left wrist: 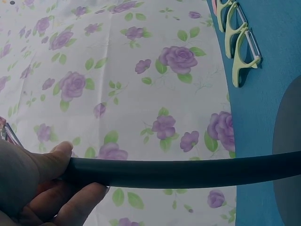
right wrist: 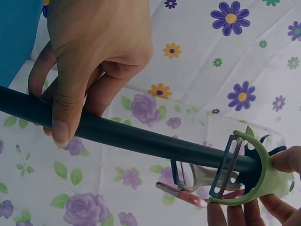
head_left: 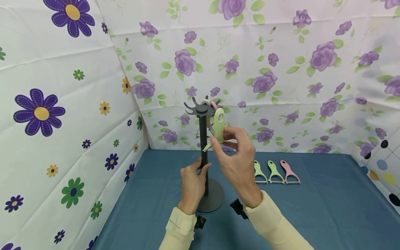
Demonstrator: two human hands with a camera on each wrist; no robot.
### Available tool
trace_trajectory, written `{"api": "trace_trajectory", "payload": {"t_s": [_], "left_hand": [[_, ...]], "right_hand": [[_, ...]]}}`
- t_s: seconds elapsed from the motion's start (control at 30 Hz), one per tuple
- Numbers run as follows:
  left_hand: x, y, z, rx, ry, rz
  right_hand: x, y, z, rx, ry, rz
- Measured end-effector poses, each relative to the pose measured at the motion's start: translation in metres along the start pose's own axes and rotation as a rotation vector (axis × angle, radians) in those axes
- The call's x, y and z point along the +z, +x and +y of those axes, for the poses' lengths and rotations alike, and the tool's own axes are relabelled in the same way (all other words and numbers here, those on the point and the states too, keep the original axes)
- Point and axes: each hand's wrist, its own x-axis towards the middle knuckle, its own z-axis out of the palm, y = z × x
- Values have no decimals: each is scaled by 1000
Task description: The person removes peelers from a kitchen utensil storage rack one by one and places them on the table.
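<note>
Pinches with the left hand (head_left: pixel 192 184) a slim, smooth, matte-black cylindrical stand (head_left: pixel 203 129); would risk a tilt or twist if slackened there, despite a flat round base (head_left: pixel 215 199). Spreads at the top into a dark crown of curved, finger-like hooks (head_left: pixel 200 110); could lose from these, if knocked, a pale greyish peeler (right wrist: pixel 209 176) and a pink hanging peeler (head_left: pixel 214 104), crowded just beside the post. Clamps in the right hand (head_left: pixel 240 158), grip closed thumb against fingers, a light-green plastic Y-shaped peeler (head_left: pixel 218 130), near the crown, oval handle hole uppermost; may slip if pinched too lightly, snag the hanging pair if brought too close, or nick a fingertip if shifted toward the metal blade. Shows farther right, flat on the blue bench (head_left: pixel 328 205), a partly hidden green peeler (head_left: pixel 257 166), a second green peeler (head_left: pixel 273 168) and a pink lying peeler (head_left: pixel 286 168), likely safe unless swept by a sleeve.
</note>
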Motion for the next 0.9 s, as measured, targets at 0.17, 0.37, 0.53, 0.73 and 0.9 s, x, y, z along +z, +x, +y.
{"api": "trace_trajectory", "payload": {"t_s": [0.17,0.37,0.53,0.73,0.9], "left_hand": [[0,-1,0,6,-7,2],[0,0,0,12,-3,4],[0,1,1,3,4,-2],[0,1,0,-2,6,-4],[0,0,1,6,18,-5]], "right_hand": [[-1,-1,3,0,-1,0],[-4,-2,8,2,-13,7],[-6,-2,11,4,-25,11],[-9,-3,16,6,-45,16],[-12,-4,20,17,-50,22]]}}
